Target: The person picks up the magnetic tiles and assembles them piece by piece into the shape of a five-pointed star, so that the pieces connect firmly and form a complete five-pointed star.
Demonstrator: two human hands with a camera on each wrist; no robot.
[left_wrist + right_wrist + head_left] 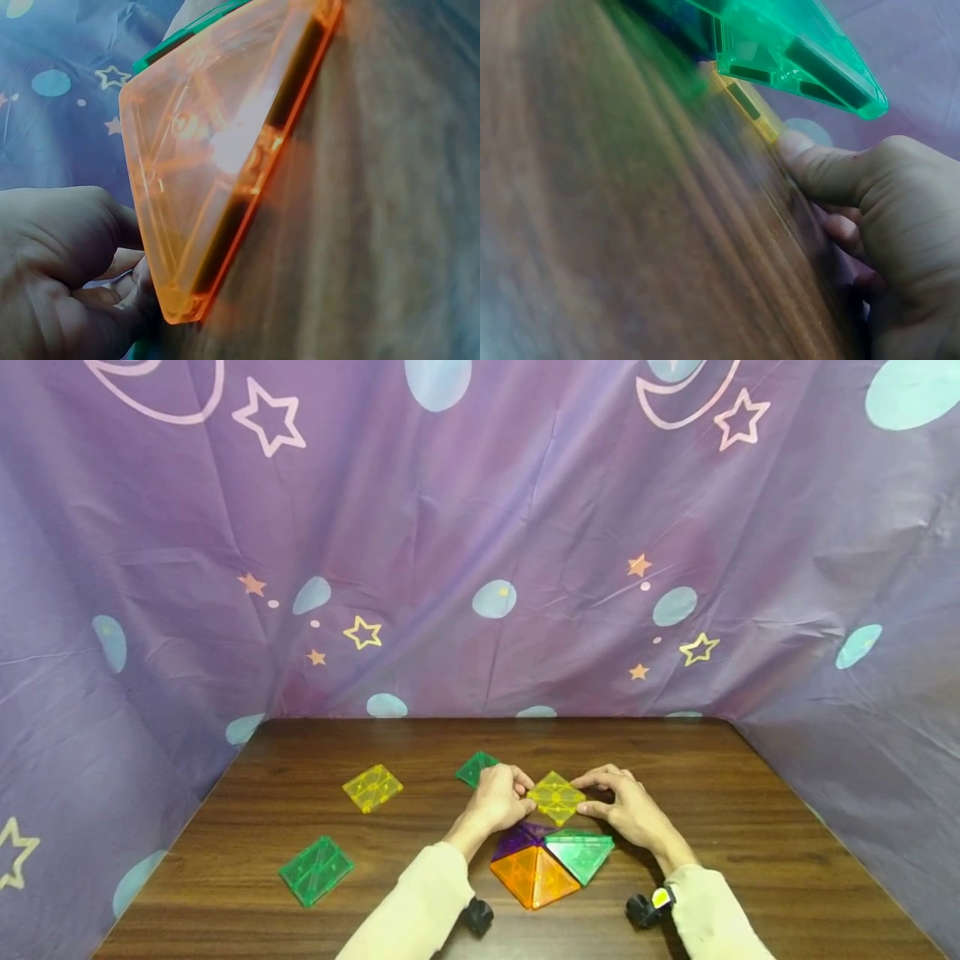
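A yellow translucent square magnetic tile point(556, 798) lies between the two hands on the table. My left hand point(498, 795) holds its left corner between thumb and fingers. On the other side my right hand point(624, 803) grips the right corner; in the right wrist view the thumb point(799, 146) touches the tile's edge. Just nearer to me stands a raised shape of triangular tiles: orange panels point(534, 875) in front, a green panel point(583, 856) at right and a purple one point(522, 837) at the back left. The left wrist view shows an orange panel point(202, 142) close up, beside the left hand.
Behind the left hand lies a green square tile point(476, 767), partly covered by it. Another yellow tile point(372, 788) and a green tile point(317, 870) lie flat at the left. The brown wooden table point(675, 743) ends at a purple patterned cloth point(450, 527).
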